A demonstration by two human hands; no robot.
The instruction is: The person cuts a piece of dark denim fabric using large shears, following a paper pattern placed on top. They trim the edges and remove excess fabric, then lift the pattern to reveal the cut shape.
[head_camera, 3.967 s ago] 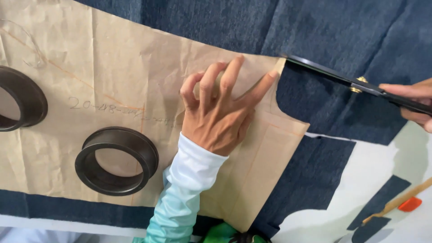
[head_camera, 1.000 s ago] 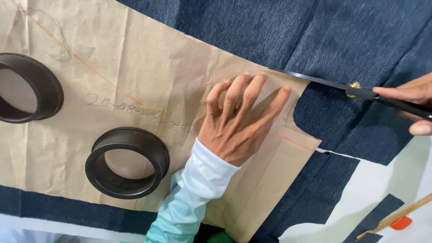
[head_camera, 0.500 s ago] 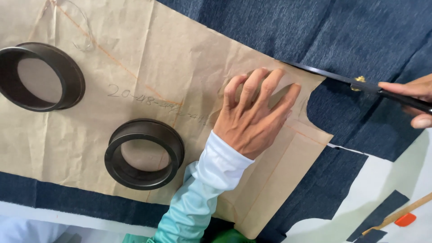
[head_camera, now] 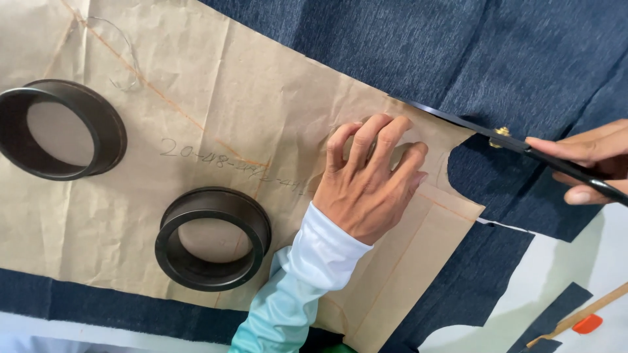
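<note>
Left hand [head_camera: 369, 186] is pressing, fingers spread, on the creased brown paper pattern [head_camera: 216, 117]; right hand [head_camera: 585, 167] is gripping black-bladed scissors [head_camera: 458, 122] along its edge over dark blue denim cloth [head_camera: 418, 46]; blades may be nearing fingertips [head_camera: 399, 123]; pattern slipping would miscut.

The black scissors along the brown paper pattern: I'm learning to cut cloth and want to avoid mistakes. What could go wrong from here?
1. The left hand presses the brown paper pattern close to the black scissors held by the right hand; the fingertips could be nicked.
2. Only two black ring weights sit far left, so the paper might shift on the dark blue denim fabric.
3. The blades could stray into the paper edge.
</note>
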